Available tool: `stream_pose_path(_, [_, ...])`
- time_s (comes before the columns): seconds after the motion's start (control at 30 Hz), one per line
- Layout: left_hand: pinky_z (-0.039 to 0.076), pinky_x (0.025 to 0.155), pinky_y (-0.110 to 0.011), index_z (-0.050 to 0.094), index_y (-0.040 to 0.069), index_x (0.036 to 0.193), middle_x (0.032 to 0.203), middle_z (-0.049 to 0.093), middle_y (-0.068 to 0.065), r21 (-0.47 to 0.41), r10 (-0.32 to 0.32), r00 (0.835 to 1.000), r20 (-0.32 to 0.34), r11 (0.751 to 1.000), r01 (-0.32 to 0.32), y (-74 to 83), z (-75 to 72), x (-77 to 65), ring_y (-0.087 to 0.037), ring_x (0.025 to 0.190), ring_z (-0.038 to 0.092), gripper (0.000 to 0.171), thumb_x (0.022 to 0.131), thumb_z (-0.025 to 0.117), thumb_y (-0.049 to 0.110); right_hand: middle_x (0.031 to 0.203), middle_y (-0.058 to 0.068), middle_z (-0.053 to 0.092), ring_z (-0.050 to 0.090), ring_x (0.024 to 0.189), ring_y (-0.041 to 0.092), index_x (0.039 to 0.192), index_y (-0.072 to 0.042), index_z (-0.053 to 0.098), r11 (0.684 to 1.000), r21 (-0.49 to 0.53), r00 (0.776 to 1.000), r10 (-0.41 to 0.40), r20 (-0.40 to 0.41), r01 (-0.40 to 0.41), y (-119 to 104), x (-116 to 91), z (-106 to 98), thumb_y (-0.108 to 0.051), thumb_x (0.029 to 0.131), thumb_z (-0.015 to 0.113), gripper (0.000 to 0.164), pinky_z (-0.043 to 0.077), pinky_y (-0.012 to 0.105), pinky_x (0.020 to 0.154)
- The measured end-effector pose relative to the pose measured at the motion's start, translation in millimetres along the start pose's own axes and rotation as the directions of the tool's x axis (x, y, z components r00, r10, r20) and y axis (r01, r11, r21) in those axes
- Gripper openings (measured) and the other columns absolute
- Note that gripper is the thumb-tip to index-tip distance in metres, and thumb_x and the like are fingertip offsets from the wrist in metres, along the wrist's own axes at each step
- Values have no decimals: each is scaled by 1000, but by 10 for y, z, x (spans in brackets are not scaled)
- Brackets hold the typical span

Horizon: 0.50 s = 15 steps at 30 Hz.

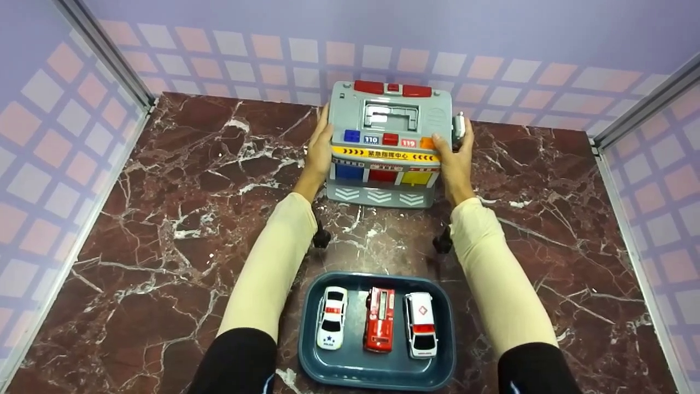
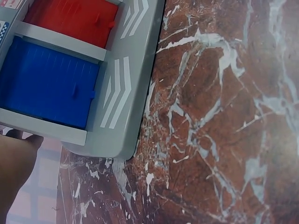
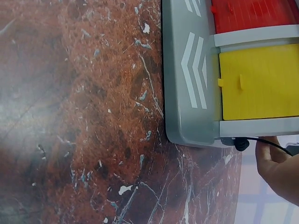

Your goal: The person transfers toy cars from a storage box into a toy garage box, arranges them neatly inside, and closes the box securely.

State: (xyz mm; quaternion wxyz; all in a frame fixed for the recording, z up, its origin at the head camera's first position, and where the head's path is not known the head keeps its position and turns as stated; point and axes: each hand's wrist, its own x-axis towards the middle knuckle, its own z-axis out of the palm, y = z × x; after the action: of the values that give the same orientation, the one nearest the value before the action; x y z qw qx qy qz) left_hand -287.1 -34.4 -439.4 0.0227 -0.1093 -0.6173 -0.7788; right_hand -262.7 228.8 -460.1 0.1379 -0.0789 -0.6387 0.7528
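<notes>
A grey toy garage (image 1: 385,154) stands against the back wall, with red lights and a recessed handle on top. Its front carries a blue door (image 2: 49,84), a red door (image 1: 381,175) and a yellow door (image 3: 261,84), all closed, above a ramp with white arrows. My left hand (image 1: 319,153) holds the garage's left side. On the opposite side my right hand (image 1: 457,164) grips it, thumb by the orange button (image 1: 427,143) and fingers beside a small grey-white handset (image 1: 459,125). A black cord (image 3: 271,142) runs there in the right wrist view.
Nearer me lies a dark blue tray (image 1: 377,377) bearing a white police car (image 1: 331,323), a red fire truck (image 1: 379,323) and a white ambulance (image 1: 421,323). The marbled tabletop (image 1: 164,262) is bounded by checkered panels (image 1: 383,57) at the back and sides.
</notes>
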Motion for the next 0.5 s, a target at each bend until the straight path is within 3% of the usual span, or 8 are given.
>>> stream_pose_path(0.33, [9, 122, -17, 12, -7, 156, 166, 9, -21, -11, 48, 999, 17, 999, -48, -25, -5, -5, -27, 155, 2, 53, 104, 20, 0, 145, 16, 45, 55, 113, 21, 161, -21, 14, 1000, 6, 1000, -1, 1, 1, -7, -2, -4, -14, 94, 68, 87, 50, 32, 100])
stream_pose_path(0.5, [10, 121, -15, 11, -6, 157, 167, 9, -19, -49, 42, 999, 24, 998, -41, -38, -10, 1, -26, 155, 2, 53, 104, 19, 0, 144, 16, 45, 55, 112, 19, 161, -21, 14, 1000, 21, 1000, 5, 1, -5, -16, -3, 2, -13, 94, 68, 87, 50, 31, 99])
